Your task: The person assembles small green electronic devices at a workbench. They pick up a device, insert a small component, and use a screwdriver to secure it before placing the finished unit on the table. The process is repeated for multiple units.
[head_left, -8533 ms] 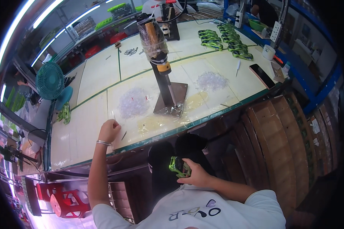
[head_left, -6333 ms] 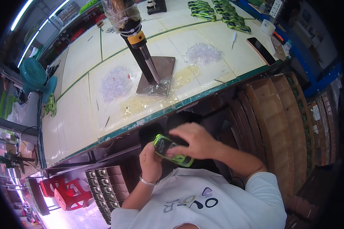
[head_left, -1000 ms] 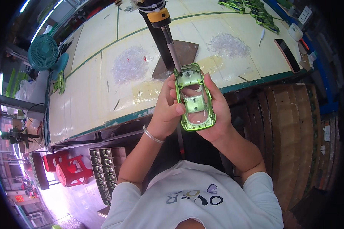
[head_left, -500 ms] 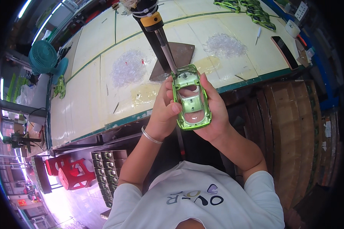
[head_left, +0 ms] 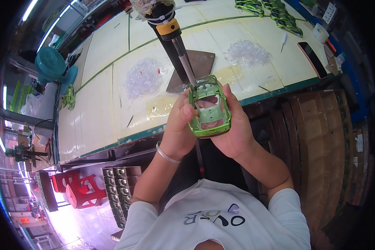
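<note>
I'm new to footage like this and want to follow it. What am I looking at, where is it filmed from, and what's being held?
There is no robot here, just a person's bare hands. The view comes from a fisheye camera on the person's head, looking down, so straight edges curve. The left hand and right hand together hold a green car shell, its hollow side facing the camera. A slim metal shaft slants down from a yellow collar beside a dark stand; its tip appears to meet the shell's far left corner. On the pale table lie two piles of clear bits, a phone at the right and more green shells farther back.
</note>
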### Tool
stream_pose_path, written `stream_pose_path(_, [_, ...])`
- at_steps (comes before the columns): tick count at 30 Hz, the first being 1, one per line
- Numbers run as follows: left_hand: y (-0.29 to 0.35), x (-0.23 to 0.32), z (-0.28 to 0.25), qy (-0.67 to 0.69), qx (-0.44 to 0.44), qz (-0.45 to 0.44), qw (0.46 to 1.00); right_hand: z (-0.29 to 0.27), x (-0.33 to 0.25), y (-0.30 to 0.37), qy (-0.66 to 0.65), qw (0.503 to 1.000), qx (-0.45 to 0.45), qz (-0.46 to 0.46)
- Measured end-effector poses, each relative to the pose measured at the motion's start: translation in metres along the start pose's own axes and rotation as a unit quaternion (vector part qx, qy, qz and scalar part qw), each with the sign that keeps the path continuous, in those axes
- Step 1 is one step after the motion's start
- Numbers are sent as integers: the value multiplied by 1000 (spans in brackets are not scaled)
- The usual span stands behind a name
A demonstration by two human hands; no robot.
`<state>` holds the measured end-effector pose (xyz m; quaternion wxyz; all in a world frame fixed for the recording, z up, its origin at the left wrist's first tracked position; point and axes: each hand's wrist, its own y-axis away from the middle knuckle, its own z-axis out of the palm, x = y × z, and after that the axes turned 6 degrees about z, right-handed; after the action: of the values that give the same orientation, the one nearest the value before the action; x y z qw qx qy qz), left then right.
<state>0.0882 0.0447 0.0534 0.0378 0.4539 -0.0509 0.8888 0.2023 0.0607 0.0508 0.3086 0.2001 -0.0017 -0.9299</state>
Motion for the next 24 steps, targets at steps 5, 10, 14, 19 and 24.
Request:
stream_pose_path(5, [-1,0,5,10,45,-7,999,0,-4,0,-16,999,17,25])
stream_pose_path(10, [-1,0,6,-48,23,5,999,-2,-4,-1,-24,999,31,16])
stream_pose_path(14, [-3,-10,-10,-106,8,33,994,-9,-4,-6,-17,1000,8,21])
stream_pose_path(19, [0,-17,-12,-118,38,55,991,-17,-3,-14,-9,999,2,45])
stream_pose_path(24, [12,-16,-7,-70,24,64,995,-33,-13,-21,-18,988,-83,129])
